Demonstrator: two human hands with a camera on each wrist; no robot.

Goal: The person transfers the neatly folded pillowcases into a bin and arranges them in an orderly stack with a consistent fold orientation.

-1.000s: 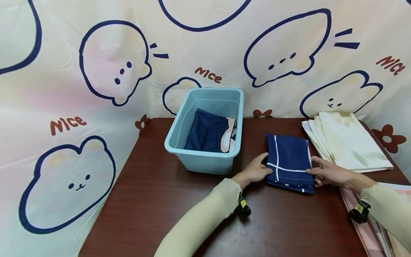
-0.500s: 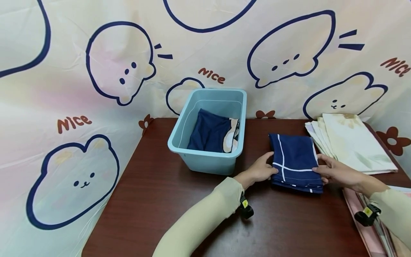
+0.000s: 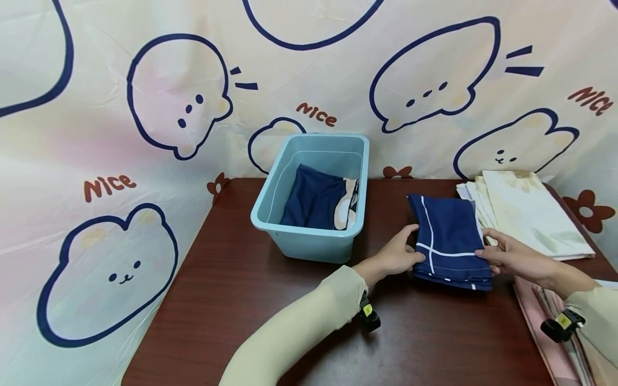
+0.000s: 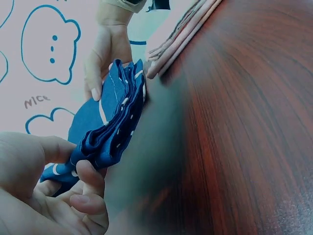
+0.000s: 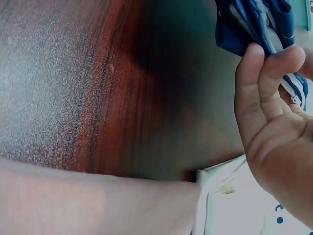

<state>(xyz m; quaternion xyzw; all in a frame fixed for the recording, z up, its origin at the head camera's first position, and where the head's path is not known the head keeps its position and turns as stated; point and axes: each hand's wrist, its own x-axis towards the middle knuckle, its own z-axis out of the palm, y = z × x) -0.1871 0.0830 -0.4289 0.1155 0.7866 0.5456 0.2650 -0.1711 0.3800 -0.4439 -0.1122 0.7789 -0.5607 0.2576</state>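
Note:
A folded navy cloth with white stripes is held between both hands at the right of the table in the head view. My left hand grips its left edge, the thumb on top. On the opposite edge, my right hand pinches the stack between thumb and fingers. The left wrist view shows the layered edge of the folded cloth raised off the table, a dark shadow beneath it. Curled fingers press against the cloth's underside in the right wrist view.
A light blue bin at the table's back contains a dark navy cloth with a beige patterned part. Folded cream fabric lies at the back right. Folded pink and striped fabrics lie at the right edge, beneath the right forearm.
Both hands have shifted a little to the right with the folded navy cloth and lifted it slightly; its far edge is higher now. The bin and the other fabrics stay put.

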